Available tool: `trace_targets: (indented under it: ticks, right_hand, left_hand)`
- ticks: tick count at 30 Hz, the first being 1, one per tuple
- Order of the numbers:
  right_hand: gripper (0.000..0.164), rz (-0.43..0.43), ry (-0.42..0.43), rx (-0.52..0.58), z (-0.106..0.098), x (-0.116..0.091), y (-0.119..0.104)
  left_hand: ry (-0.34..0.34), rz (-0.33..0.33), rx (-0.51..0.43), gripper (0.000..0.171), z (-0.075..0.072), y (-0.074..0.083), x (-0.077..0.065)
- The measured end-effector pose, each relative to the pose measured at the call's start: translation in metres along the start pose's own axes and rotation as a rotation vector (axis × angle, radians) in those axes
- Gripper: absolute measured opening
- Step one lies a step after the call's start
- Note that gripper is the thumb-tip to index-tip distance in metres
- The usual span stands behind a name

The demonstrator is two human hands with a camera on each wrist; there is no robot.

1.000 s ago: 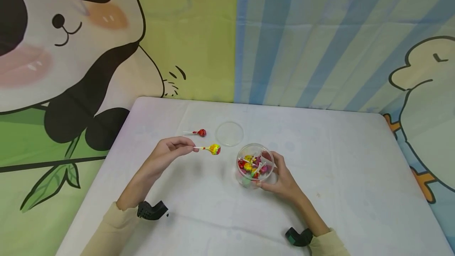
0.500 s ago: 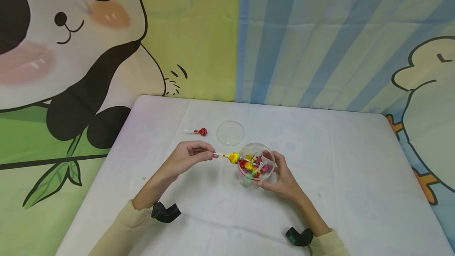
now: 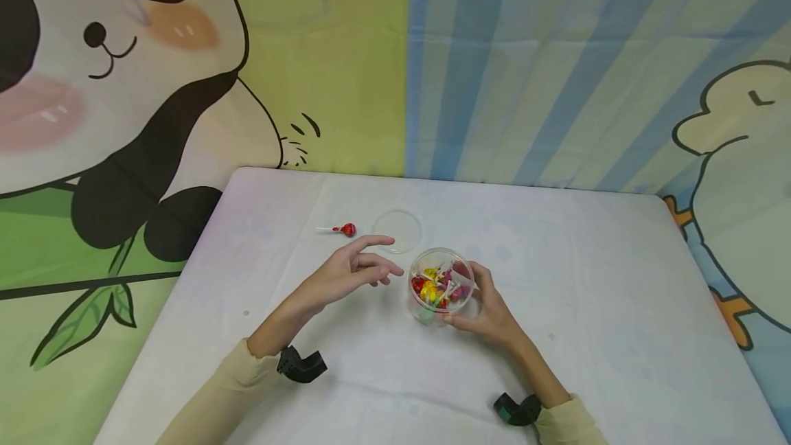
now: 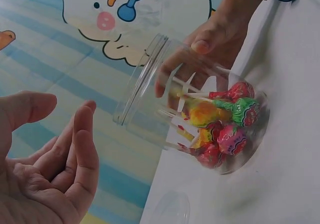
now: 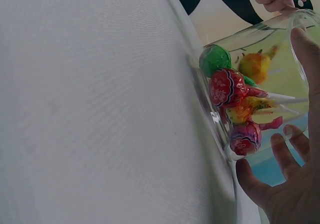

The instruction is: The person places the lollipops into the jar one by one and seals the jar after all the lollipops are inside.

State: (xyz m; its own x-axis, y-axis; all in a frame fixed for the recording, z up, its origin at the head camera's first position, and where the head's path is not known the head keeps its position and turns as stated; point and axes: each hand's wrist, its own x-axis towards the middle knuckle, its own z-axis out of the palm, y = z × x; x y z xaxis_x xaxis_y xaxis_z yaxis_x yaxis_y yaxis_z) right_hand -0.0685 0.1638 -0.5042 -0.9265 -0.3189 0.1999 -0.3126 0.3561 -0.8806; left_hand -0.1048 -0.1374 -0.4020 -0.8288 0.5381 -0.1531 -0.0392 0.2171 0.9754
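A clear plastic jar stands on the white table with its mouth uncovered. Inside it are several wrapped lollipops in red, yellow, green and pink, their sticks pointing toward the mouth. My right hand grips the jar from its right side, fingers and thumb around the wall. Just left of the rim is my left hand, its fingers spread and holding nothing. In the left wrist view a yellow lollipop lies among the others within the jar.
A single red lollipop lies on the table behind my left hand. A clear round lid rests flat behind the jar, partly overlapped by my fingertips. A printed cloth backdrop hangs along the table's back edge.
My left hand has moved right to the jar's mouth and let go of the yellow lollipop, which is now inside. My right hand keeps its hold on the jar.
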Motion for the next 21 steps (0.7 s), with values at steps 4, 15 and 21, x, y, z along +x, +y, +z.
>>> trace_targets:
  ticks: [4, 15, 21]
  right_hand:
    - [0.094, -0.001, 0.000, 0.009, 0.000, -0.001, 0.001]
    - [0.094, -0.004, -0.009, 0.012, -0.001, -0.001, 0.000]
    - [0.095, 0.008, -0.006, 0.008, 0.000, -0.001, -0.002]
  left_hand:
    - [0.010, -0.015, -0.017, 0.051, -0.003, -0.003, 0.000]
    - [0.038, -0.032, -0.025, 0.051, -0.013, -0.014, -0.009]
    - [0.056, -0.026, -0.022, 0.049, -0.020, -0.021, -0.016]
